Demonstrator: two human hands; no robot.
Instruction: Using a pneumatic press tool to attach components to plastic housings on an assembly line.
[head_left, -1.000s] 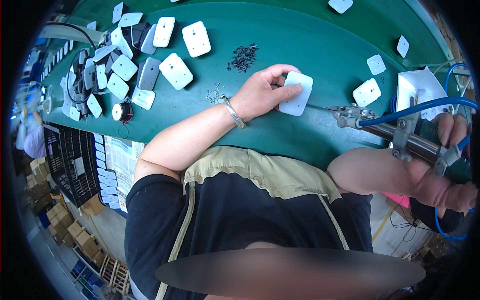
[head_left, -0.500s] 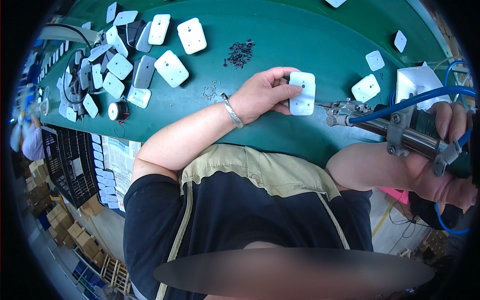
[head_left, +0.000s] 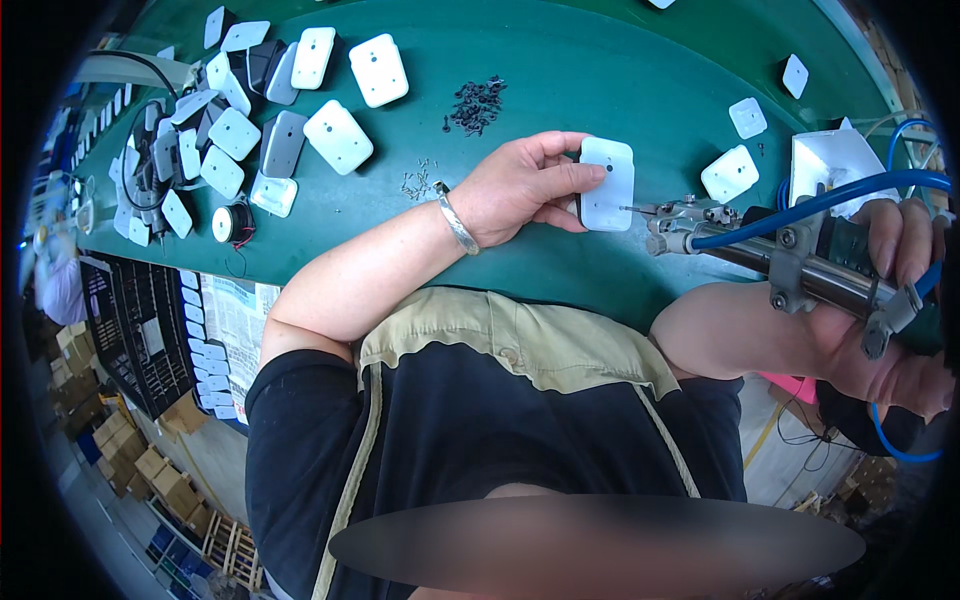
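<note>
While left hand (head_left: 520, 190) grips white plate (head_left: 607, 184), screw pile (head_left: 477, 104) behind.

My left hand (head_left: 520, 190) pins a white rounded plastic plate (head_left: 607, 184) on the green table (head_left: 600, 60), near its front edge. To the plate's right, the tip of the metal pneumatic screwdriver (head_left: 790, 262) in my right hand (head_left: 880, 300) touches it. Behind my left hand lies a pile of small dark screws (head_left: 476, 104). More white plates (head_left: 240, 130) crowd the table's far left corner; 3 lie toward its right edge (head_left: 748, 117).
</note>
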